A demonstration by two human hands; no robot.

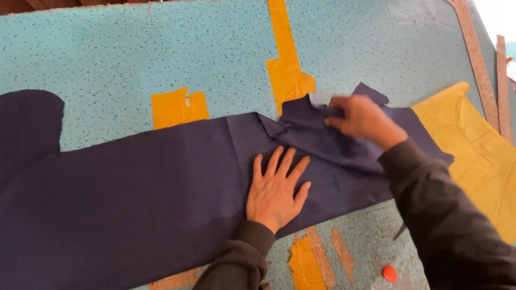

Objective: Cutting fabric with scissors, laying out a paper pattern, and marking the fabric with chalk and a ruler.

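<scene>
On the speckled turquoise worktop (90,54), left hand (276,189) is lying flat and released, pinning long navy blue cloth (112,206) while right hand (362,120), at two o'clock, is pinching its rumpled edge.

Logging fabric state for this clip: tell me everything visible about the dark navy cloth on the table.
The navy cloth is a long, matte woven piece lying mostly flat across the speckled teal table, with a stepped, cut outline at its far left. Its right end is rumpled and folded. The left hand presses flat on it, fingers spread; the right hand pinches a raised fold. It overlaps yellow tape patches and adjoins a yellow cloth piece.
</scene>
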